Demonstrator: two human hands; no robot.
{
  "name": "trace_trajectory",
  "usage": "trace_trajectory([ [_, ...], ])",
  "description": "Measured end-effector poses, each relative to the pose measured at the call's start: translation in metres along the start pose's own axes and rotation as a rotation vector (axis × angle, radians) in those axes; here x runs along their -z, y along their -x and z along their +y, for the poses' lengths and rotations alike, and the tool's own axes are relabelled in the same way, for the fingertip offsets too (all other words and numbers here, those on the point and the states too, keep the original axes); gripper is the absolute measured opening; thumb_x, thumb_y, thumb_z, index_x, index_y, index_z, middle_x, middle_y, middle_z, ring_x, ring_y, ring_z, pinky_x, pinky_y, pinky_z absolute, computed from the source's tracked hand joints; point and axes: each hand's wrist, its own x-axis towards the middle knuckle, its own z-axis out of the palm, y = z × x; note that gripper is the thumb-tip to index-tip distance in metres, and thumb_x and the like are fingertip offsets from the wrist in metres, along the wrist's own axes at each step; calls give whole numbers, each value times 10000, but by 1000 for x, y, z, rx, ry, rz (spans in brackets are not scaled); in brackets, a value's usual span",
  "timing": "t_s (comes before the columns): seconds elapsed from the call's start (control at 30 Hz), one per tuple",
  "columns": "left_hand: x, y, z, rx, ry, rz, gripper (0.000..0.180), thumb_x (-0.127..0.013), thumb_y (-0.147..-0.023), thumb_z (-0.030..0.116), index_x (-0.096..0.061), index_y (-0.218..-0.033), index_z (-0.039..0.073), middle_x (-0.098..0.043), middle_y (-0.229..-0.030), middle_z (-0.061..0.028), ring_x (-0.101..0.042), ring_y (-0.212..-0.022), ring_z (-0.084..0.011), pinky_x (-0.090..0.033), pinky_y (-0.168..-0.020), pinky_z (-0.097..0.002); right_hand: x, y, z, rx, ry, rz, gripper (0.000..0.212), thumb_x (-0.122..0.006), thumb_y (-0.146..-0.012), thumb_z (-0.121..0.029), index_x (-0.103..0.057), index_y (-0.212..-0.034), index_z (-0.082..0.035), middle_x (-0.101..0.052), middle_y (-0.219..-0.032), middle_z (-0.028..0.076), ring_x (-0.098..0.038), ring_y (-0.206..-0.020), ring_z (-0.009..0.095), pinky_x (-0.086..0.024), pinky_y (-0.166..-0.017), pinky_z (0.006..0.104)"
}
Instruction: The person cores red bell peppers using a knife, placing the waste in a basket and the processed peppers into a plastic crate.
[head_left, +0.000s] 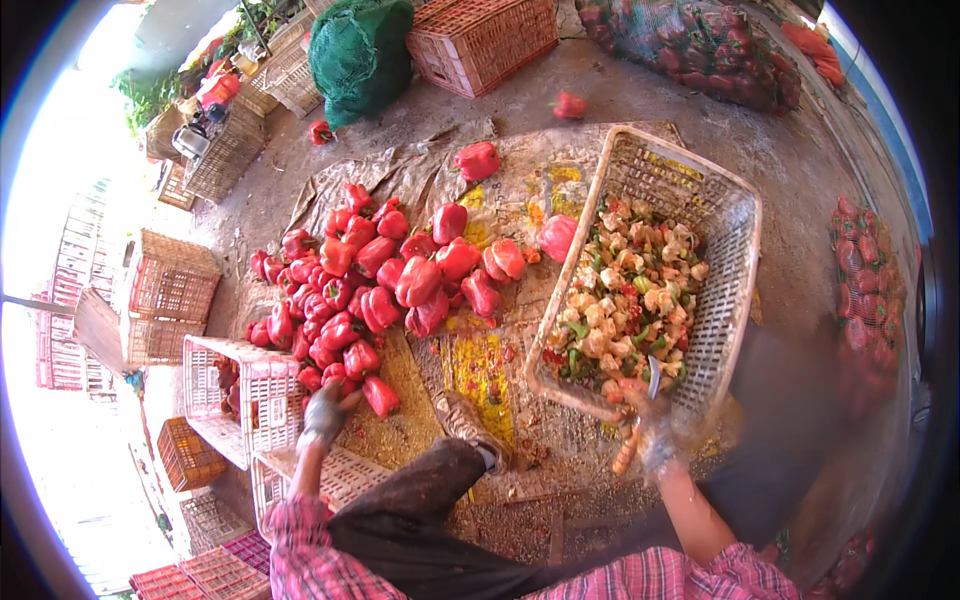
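My left hand, in a greyish glove, reaches to the near edge of a pile of red bell peppers. Its fingers are apart, close to one red bell pepper; whether they touch one I cannot make out. In my gloved right hand is a knife, its short pale blade pointing up. That hand is at the near rim of a large, dirty pale plastic crate. Cut pepper cores with pale seeds and green stems lie heaped in the crate.
White crates stand beside the pile at left. Worn sacking covers the floor under my shoe. Farther off are a green net bundle, a red crate and net sacks of peppers. A loose pepper lies beyond the pile.
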Motion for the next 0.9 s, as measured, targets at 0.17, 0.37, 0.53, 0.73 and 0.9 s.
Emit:
trace_trajectory([
  [0.17, -89, -193, 99, -164, -221, 90, 855, -754, -708, 448, -379, -1402, 120, -540, -1279, -208, -496, -1202, -394, -426, -965, -465, -3, -12, 1, 31, 53, 13, 332, -626, -878, -231, -597, -1118, -3, -672, -972, 124, -612, -584, 155, -478, -448, 229],
  [0.37, -142, -266, 140, 69, -167, -13, 1060, -826, -606, 486, -274, -1460, 185, -387, -1428, -210, -458, -1250, -402, -410, -1009, -475, -4, -18, -7, -105, 102, 49, 326, -617, -862, -139, -583, -1127, 47, -675, -888, 173, -619, -567, 168, -516, -486, 262],
  [0.53, -164, -230, 86, 153, 603, 61, 937, -881, -618, 264, -343, -1365, 91, -550, -1195, -177, -589, -1033, -296, -512, -873, -445, 0, -20, -5, -126, 188, -50, 315, -607, -882, -121, -574, -1138, 60, -682, -857, 176, -637, -537, 167, -509, -429, 232],
  [0.73, -145, -82, 131, -191, 1205, -79, 872, -860, -610, 122, -366, -1328, 76, -511, -1196, -85, -519, -1068, -194, -458, -947, -339, -32, 12, -16, 124, 568, -238, 472, -505, -943, -174, -406, -1399, -104, -657, -990, 112, -620, -683, 103, -483, -486, 209],
  [0.9, -85, 64, 223, -395, 1162, -214, 968, -874, -562, 113, -312, -1349, 71, -498, -1208, -92, -547, -1056, -210, -479, -934, -322, -64, 61, -31, 110, 713, -451, 509, -483, -926, -151, -372, -1420, -105, -633, -873, 101, -599, -655, 137, -480, -507, 282],
])
